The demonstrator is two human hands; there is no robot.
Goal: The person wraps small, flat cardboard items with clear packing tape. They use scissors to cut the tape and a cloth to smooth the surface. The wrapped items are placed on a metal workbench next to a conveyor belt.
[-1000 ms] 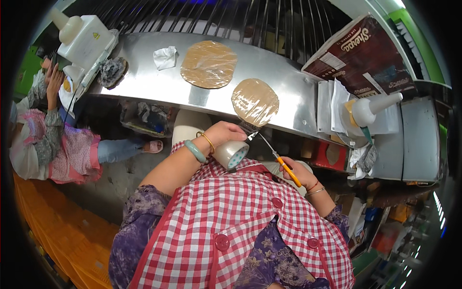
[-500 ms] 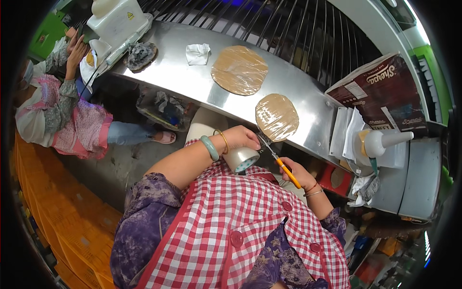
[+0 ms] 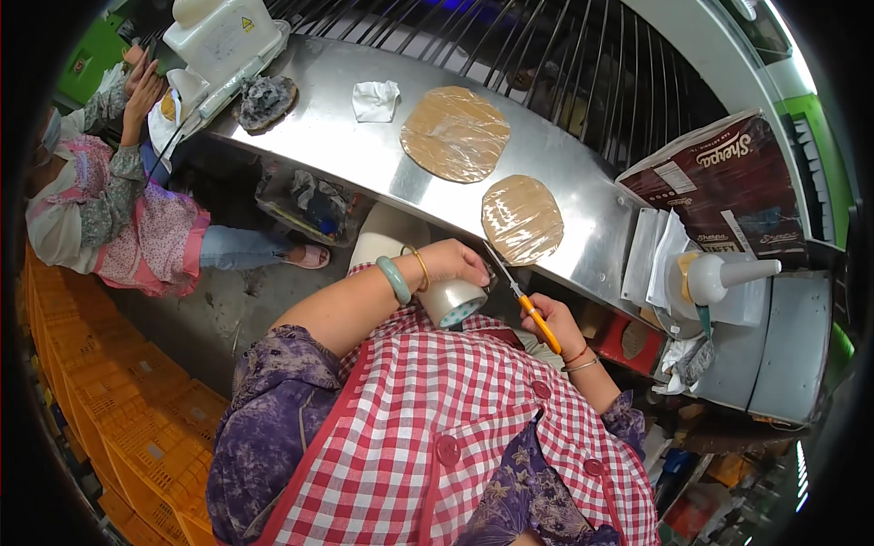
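Observation:
My left hand [image 3: 453, 264] is closed over a wide roll of clear tape [image 3: 446, 305] in front of my apron. Its fingertips are pressed together; what they pinch is too small to make out. Closed around the orange handle of a pair of scissors [image 3: 528, 305] is my right hand [image 3: 557, 326]. The scissors' slim metal blades point up and left, close to my left fingertips and the table edge. Just beyond the blades lies a smaller brown disc [image 3: 523, 218] under shiny clear film. A larger film-covered brown disc [image 3: 455, 134] lies farther back.
A metal table [image 3: 319, 118] bears a folded white cloth [image 3: 375, 101], a dark grey lump [image 3: 265, 102] and a white sealing machine [image 3: 218, 55]. At right stand a maroon box [image 3: 719, 182] and a white nozzle-like piece [image 3: 728, 273]. Another person [image 3: 118, 200] sits at left, near orange crates [image 3: 137, 409].
My right hand has shifted slightly left and down with the scissors, whose blades now rise a little higher beside my left fingertips. The left hand and tape roll have barely moved.

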